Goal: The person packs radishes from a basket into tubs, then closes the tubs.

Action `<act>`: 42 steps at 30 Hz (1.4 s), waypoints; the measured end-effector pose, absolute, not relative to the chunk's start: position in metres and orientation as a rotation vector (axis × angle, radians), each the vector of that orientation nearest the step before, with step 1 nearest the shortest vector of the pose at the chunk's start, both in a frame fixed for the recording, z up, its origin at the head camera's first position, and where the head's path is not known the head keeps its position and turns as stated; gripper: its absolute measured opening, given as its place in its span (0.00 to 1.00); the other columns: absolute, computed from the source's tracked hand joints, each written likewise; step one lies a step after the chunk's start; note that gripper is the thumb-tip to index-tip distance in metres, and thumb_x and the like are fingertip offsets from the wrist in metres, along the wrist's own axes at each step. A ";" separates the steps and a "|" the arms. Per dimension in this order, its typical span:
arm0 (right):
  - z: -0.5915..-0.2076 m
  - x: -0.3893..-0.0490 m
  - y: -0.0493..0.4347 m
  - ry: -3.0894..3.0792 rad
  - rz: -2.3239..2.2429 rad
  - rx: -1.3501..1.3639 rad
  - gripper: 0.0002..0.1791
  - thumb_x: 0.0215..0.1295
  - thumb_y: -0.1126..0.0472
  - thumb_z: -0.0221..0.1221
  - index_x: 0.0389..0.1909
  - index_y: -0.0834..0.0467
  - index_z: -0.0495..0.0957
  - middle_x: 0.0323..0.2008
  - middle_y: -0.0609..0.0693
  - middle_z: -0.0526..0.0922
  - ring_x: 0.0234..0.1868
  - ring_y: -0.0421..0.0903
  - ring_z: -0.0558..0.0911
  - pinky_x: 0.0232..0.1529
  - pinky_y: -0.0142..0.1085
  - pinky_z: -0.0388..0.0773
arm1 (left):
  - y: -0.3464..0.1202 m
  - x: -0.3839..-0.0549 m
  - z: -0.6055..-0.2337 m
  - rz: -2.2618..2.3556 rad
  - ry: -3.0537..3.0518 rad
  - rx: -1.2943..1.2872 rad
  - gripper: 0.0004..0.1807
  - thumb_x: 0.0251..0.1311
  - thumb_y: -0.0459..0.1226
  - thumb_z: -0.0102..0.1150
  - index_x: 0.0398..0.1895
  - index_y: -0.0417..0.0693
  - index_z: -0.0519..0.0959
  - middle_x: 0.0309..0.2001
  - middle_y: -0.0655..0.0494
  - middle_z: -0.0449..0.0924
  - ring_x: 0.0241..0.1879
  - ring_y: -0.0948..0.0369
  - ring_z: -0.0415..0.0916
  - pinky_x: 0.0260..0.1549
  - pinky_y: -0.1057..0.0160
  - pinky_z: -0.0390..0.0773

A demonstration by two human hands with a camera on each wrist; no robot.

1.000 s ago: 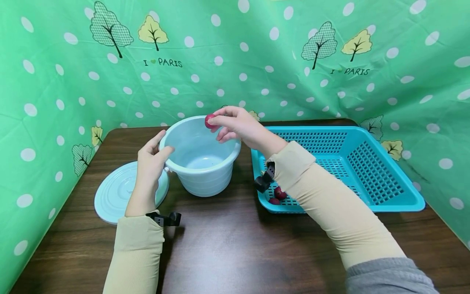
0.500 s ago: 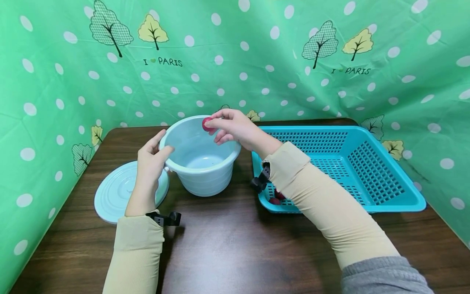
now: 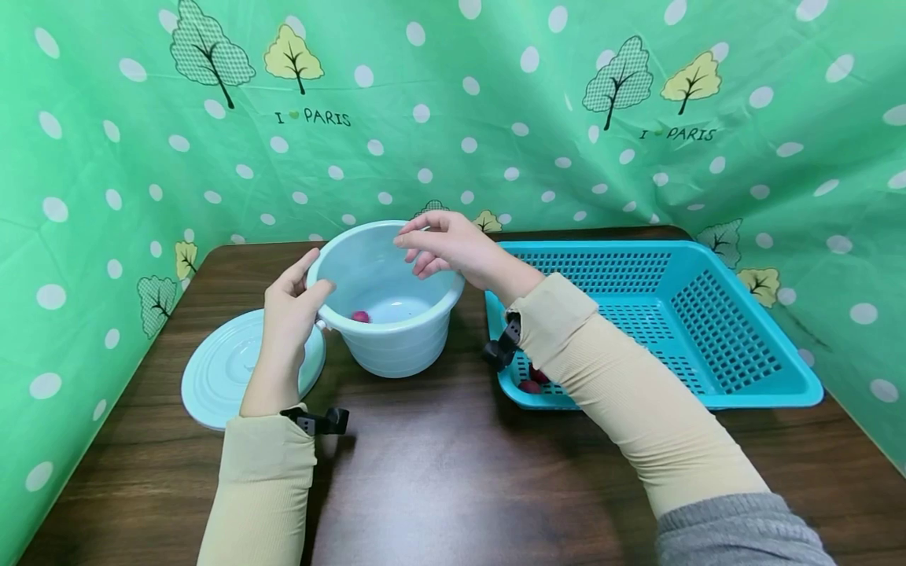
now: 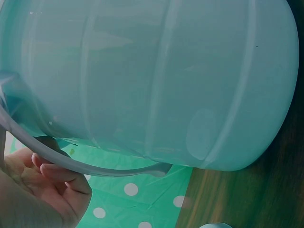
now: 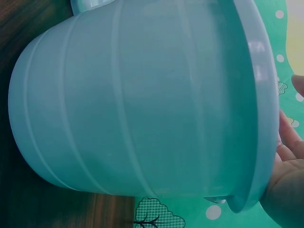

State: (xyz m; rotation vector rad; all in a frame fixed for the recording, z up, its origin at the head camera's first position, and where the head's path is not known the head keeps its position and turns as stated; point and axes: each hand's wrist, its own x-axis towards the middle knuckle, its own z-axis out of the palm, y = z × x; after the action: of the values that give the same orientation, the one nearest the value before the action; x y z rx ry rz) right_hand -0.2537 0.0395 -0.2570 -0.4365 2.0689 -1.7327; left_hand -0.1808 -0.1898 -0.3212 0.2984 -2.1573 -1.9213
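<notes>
A pale blue plastic bucket [image 3: 396, 352] stands upright on the table. My left hand [image 3: 290, 314] holds its rim at the left, thumb over the edge; in the left wrist view its fingers are curled beside the bucket's handle [image 4: 90, 167]. Over the bucket's right rim hangs my right hand [image 3: 456, 250], thumb and fingers apart with nothing between them. One small round red fruit [image 3: 361, 317] lies inside the bucket, low on the left and partly hidden by the front rim. The bucket's ribbed wall [image 5: 156, 95] fills most of the right wrist view.
At the right sits a blue perforated basket [image 3: 764, 385], with small red fruits [image 3: 529, 387] in its near left corner, partly hidden by the right sleeve. A pale blue lid [image 3: 219, 369] lies left of the bucket, under the left forearm. Behind the table [image 3: 439, 487] hangs a green dotted cloth [image 3: 453, 94].
The right hand moved slightly left over the bucket and let go of the red fruit, which dropped to the inside of the bucket. The left hand has stayed on the rim.
</notes>
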 end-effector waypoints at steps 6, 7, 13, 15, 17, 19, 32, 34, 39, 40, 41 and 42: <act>-0.256 -0.252 0.042 2.038 -1.762 -0.451 0.15 0.67 0.58 0.61 0.51 0.61 0.77 0.34 0.55 0.80 0.27 0.46 0.81 0.42 0.42 0.86 | -0.189 -0.180 -0.321 -1.924 -2.152 0.299 0.32 0.59 0.34 0.55 0.70 0.57 0.71 0.25 0.61 0.72 0.13 0.67 0.68 0.13 0.70 0.74; -0.255 -0.252 0.042 2.029 -1.767 -0.453 0.15 0.67 0.58 0.61 0.51 0.61 0.76 0.34 0.55 0.80 0.27 0.46 0.81 0.42 0.42 0.86 | -0.189 -0.180 -0.321 -1.923 -2.151 0.299 0.32 0.59 0.33 0.55 0.70 0.58 0.71 0.25 0.61 0.72 0.13 0.67 0.68 0.13 0.70 0.74; -0.252 -0.250 0.046 2.006 -1.766 -0.451 0.16 0.68 0.57 0.61 0.52 0.61 0.77 0.36 0.55 0.80 0.27 0.47 0.81 0.43 0.42 0.85 | -0.188 -0.180 -0.323 -1.911 -2.145 0.305 0.31 0.60 0.33 0.55 0.70 0.57 0.72 0.26 0.60 0.72 0.14 0.68 0.68 0.14 0.71 0.74; -0.251 -0.250 0.048 2.009 -1.760 -0.449 0.16 0.68 0.57 0.61 0.52 0.60 0.77 0.37 0.55 0.81 0.28 0.47 0.81 0.41 0.40 0.85 | -0.188 -0.180 -0.323 -1.911 -2.141 0.308 0.31 0.60 0.33 0.55 0.69 0.57 0.72 0.26 0.60 0.72 0.14 0.68 0.68 0.14 0.71 0.74; -0.249 -0.250 0.051 2.017 -1.757 -0.444 0.16 0.68 0.56 0.61 0.52 0.59 0.77 0.38 0.56 0.81 0.28 0.47 0.81 0.40 0.39 0.85 | -0.188 -0.180 -0.323 -1.910 -2.139 0.310 0.31 0.60 0.33 0.55 0.69 0.57 0.72 0.25 0.60 0.72 0.14 0.68 0.68 0.13 0.71 0.74; -0.248 -0.250 0.054 2.026 -1.757 -0.434 0.16 0.67 0.55 0.61 0.51 0.59 0.77 0.39 0.56 0.81 0.29 0.48 0.81 0.40 0.39 0.85 | -0.188 -0.180 -0.323 -1.910 -2.138 0.310 0.31 0.60 0.33 0.55 0.70 0.56 0.72 0.26 0.60 0.72 0.14 0.68 0.68 0.13 0.71 0.74; -0.243 -0.254 0.072 2.054 -1.752 -0.443 0.18 0.69 0.56 0.59 0.53 0.63 0.76 0.35 0.54 0.81 0.27 0.46 0.80 0.36 0.34 0.84 | -0.189 -0.179 -0.322 -1.910 -2.144 0.296 0.32 0.60 0.33 0.55 0.70 0.57 0.71 0.25 0.62 0.72 0.13 0.68 0.67 0.13 0.70 0.73; -0.242 -0.255 0.076 2.054 -1.754 -0.452 0.18 0.69 0.57 0.59 0.54 0.64 0.75 0.34 0.53 0.81 0.26 0.45 0.80 0.35 0.34 0.84 | -0.189 -0.179 -0.322 -1.912 -2.143 0.294 0.32 0.60 0.33 0.55 0.70 0.57 0.71 0.25 0.62 0.73 0.13 0.68 0.67 0.13 0.71 0.73; -0.243 -0.256 0.086 2.063 -1.751 -0.462 0.21 0.70 0.58 0.58 0.56 0.68 0.73 0.32 0.52 0.81 0.26 0.45 0.80 0.33 0.33 0.84 | -0.189 -0.179 -0.322 -1.914 -2.140 0.285 0.32 0.60 0.33 0.54 0.70 0.57 0.71 0.25 0.61 0.72 0.13 0.68 0.67 0.13 0.70 0.73; -0.243 -0.256 0.087 2.062 -1.752 -0.461 0.21 0.70 0.58 0.58 0.56 0.69 0.72 0.32 0.52 0.81 0.26 0.45 0.80 0.33 0.33 0.84 | -0.189 -0.179 -0.322 -1.915 -2.141 0.284 0.32 0.60 0.33 0.54 0.70 0.57 0.71 0.25 0.61 0.72 0.13 0.68 0.67 0.13 0.70 0.73; -0.244 -0.256 0.089 2.064 -1.752 -0.459 0.20 0.70 0.58 0.58 0.55 0.68 0.73 0.31 0.52 0.81 0.25 0.45 0.80 0.32 0.32 0.84 | -0.189 -0.179 -0.322 -1.913 -2.142 0.283 0.32 0.60 0.33 0.54 0.70 0.57 0.71 0.25 0.61 0.72 0.13 0.68 0.67 0.13 0.70 0.73; -0.244 -0.257 0.091 2.064 -1.753 -0.457 0.19 0.70 0.58 0.58 0.54 0.68 0.73 0.31 0.52 0.82 0.25 0.45 0.79 0.32 0.32 0.84 | -0.189 -0.179 -0.322 -1.912 -2.143 0.284 0.32 0.60 0.33 0.54 0.70 0.57 0.71 0.25 0.61 0.72 0.13 0.68 0.67 0.13 0.70 0.73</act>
State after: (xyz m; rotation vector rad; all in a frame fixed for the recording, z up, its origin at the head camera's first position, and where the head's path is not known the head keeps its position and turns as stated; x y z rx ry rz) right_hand -0.2568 0.0908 -0.2439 -0.4569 2.0642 -1.7532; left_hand -0.1789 -0.1886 -0.3217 0.2835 -2.1426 -1.9118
